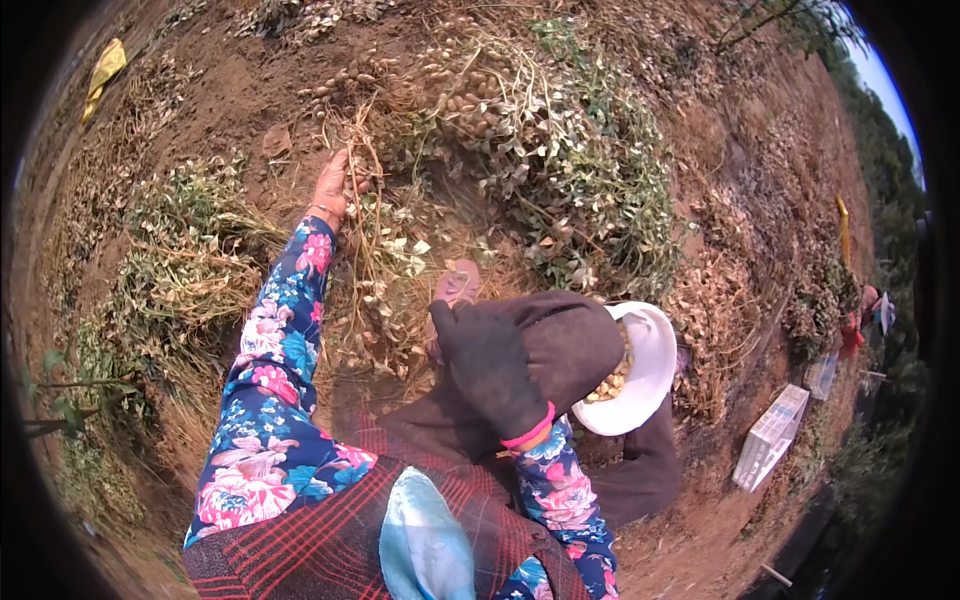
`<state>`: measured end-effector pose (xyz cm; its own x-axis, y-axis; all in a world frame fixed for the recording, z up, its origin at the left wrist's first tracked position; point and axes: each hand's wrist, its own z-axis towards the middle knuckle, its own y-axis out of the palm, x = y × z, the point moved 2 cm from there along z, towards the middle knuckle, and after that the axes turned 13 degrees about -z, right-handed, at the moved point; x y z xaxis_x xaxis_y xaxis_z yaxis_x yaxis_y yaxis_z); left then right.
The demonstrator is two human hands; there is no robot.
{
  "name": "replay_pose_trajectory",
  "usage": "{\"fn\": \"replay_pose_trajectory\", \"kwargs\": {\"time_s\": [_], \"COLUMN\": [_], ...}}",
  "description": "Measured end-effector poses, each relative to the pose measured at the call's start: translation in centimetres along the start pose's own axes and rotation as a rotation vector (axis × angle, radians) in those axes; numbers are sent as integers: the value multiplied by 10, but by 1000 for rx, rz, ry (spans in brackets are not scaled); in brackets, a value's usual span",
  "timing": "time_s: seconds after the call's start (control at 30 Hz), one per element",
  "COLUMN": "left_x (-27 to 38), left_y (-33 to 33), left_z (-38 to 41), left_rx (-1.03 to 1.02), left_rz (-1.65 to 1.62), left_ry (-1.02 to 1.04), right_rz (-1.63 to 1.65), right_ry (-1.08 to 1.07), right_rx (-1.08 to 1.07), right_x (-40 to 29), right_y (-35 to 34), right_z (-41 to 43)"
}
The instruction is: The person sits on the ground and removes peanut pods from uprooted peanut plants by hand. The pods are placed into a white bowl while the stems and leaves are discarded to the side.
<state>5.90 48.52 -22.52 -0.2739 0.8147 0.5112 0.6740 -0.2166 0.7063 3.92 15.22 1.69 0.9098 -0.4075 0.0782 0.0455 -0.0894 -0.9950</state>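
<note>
My left hand (337, 187), without a glove, is closed around dry stems of a peanut plant (360, 217), whose leafy end hangs down toward my feet. My right hand (487, 364), in a dark glove with a pink cuff, rests near my knee, its fingers pointing toward my pink shoe (459, 281); whether it holds anything is hidden. Beside my knee stands a white bucket (652, 367) with shelled-looking pale peanuts (609, 384) in it. Beyond my left hand lie pulled peanut plants with pods (472, 101) on their roots.
A large heap of leafy peanut plants (600, 180) lies ahead to the right, another heap (180, 262) at left. A yellow bag (105, 71) is at the far left. A white plastic crate (772, 439) stands at right, with a person (870, 300) farther off.
</note>
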Motion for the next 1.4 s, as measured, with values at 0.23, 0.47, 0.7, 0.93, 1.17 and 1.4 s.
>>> {"fn": "replay_pose_trajectory", "kwargs": {"time_s": [0.23,0.47,0.7,0.93,1.17,1.4], "left_x": [11,77,118,151,265,363], "left_y": [58,120,117,110,136,141], "left_z": [-81,-134,-199,-273,-374,-446], "left_rx": [-34,-358,-207,-276,-173,-263], "left_rz": [59,171,247,264,368,805], "left_ry": [107,159,283,400,1167,1472], "right_rz": [124,22,64,121,130,235], "right_ry": [4,28,8,19,-33,-51], "right_rx": [72,129,156,197,266,218], "right_x": [-1,-5,-5,-6,-8,-8], "right_y": [11,11,11,16,14,13], "right_z": [-3,-2,-3,-6,-2,-3]}}
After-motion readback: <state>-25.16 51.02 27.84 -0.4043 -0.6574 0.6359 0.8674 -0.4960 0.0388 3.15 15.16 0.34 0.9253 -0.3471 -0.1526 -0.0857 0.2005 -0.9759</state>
